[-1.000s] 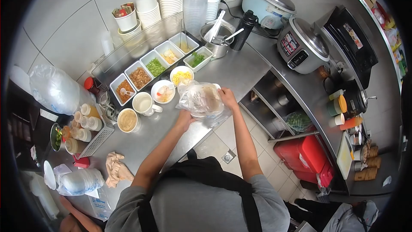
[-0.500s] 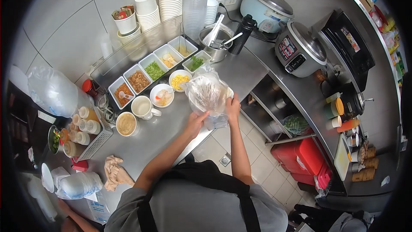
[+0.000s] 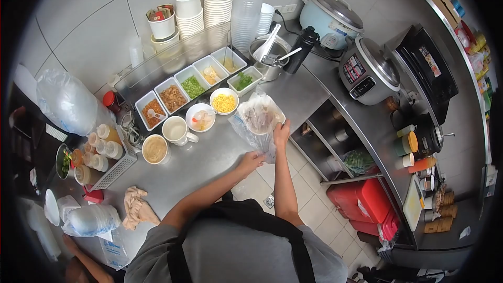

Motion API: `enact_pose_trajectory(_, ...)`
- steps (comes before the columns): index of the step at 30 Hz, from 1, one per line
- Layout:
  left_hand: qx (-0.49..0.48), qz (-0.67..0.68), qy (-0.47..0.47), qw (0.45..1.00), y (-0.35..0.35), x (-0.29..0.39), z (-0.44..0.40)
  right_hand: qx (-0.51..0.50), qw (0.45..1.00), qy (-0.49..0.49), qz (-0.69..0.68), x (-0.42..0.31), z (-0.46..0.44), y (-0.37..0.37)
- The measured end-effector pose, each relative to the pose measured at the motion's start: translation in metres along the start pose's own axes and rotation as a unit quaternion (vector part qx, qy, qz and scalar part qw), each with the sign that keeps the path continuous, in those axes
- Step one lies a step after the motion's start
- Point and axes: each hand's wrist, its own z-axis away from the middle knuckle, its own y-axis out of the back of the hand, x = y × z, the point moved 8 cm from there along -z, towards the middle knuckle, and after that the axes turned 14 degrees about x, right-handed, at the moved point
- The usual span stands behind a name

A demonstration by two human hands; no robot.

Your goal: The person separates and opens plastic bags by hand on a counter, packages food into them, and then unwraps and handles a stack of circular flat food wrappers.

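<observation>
A white bowl with pale, shredded-looking food in it is at the counter's right edge. My right hand grips its near right rim. A clear plastic bag hangs from under the bowl toward me, and my left hand pinches its gathered lower end. Beyond the bowl, to its left, are a small bowl of yellow corn-like bits, a small white bowl with pale and orange pieces, and a tub of green leaves.
White tubs of toppings line a clear guard. A mug and a cup of tan liquid stand at left. Behind are a steel pot, a black bottle and rice cookers. Another person's arm shows at lower left.
My left hand has moved down, away from the bowl, drawing the plastic bag toward me. The bowl's contents are now less covered. My right hand stays on the rim.
</observation>
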Motion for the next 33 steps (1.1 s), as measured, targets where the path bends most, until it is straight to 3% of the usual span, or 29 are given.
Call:
enact_pose_trajectory(4, 0.12, -0.054, -0.023, 0.991, 0.054, 0.031, -0.012, -0.049, 0.999, 0.012, -0.019, 0.033, -0.014, -0.009)
enact_pose_trajectory(6, 0.229, -0.099, -0.087, 0.964, 0.082, 0.055, -0.023, 0.044, 0.994, 0.104, 0.008, 0.015, -0.018, 0.019)
enact_pose_trajectory(8, 0.166, -0.047, -0.03, 0.985, 0.076, 0.051, -0.05, 0.119, 0.975, 0.186, 0.004, -0.025, -0.008, 0.053)
enact_pose_trajectory(11, 0.124, -0.045, 0.041, 0.99, 0.055, 0.054, -0.072, -0.04, 0.955, 0.292, -0.025, -0.074, 0.023, 0.06)
enact_pose_trajectory(13, 0.113, -0.037, 0.055, 0.991, 0.044, 0.055, -0.084, -0.3, 0.943, 0.124, -0.074, -0.058, 0.055, 0.034)
enact_pose_trajectory(16, 0.126, 0.004, 0.017, 0.992, 0.041, 0.048, -0.111, -0.492, 0.871, 0.016, -0.01, -0.013, 0.093, 0.015)
enact_pose_trajectory(19, 0.178, -0.021, -0.033, 0.983, 0.046, 0.049, -0.115, -0.458, 0.86, -0.188, -0.122, -0.01, 0.098, 0.025)
enact_pose_trajectory(22, 0.2, -0.084, -0.063, 0.974, 0.052, 0.059, -0.111, -0.364, 0.843, -0.308, -0.248, -0.008, 0.091, 0.026)
enact_pose_trajectory(25, 0.219, -0.126, -0.114, 0.961, 0.052, 0.072, -0.104, -0.232, 0.904, -0.293, -0.209, 0.034, 0.068, 0.032)
enact_pose_trajectory(27, 0.222, -0.131, -0.178, 0.95, 0.048, 0.102, -0.091, 0.011, 0.983, -0.086, -0.161, 0.022, 0.043, 0.069)
enact_pose_trajectory(28, 0.215, -0.144, -0.165, 0.952, 0.046, 0.111, -0.085, 0.132, 0.982, 0.022, -0.131, 0.01, 0.041, 0.09)
enact_pose_trajectory(30, 0.204, -0.172, -0.137, 0.954, 0.045, 0.13, -0.072, 0.207, 0.954, 0.196, -0.089, -0.077, 0.049, 0.125)
enact_pose_trajectory(32, 0.194, -0.141, -0.129, 0.962, 0.046, 0.13, -0.077, 0.173, 0.929, 0.325, -0.031, -0.116, 0.048, 0.127)
enact_pose_trajectory(33, 0.188, -0.126, -0.123, 0.966, 0.044, 0.129, -0.077, 0.103, 0.924, 0.368, 0.006, -0.115, 0.044, 0.117)
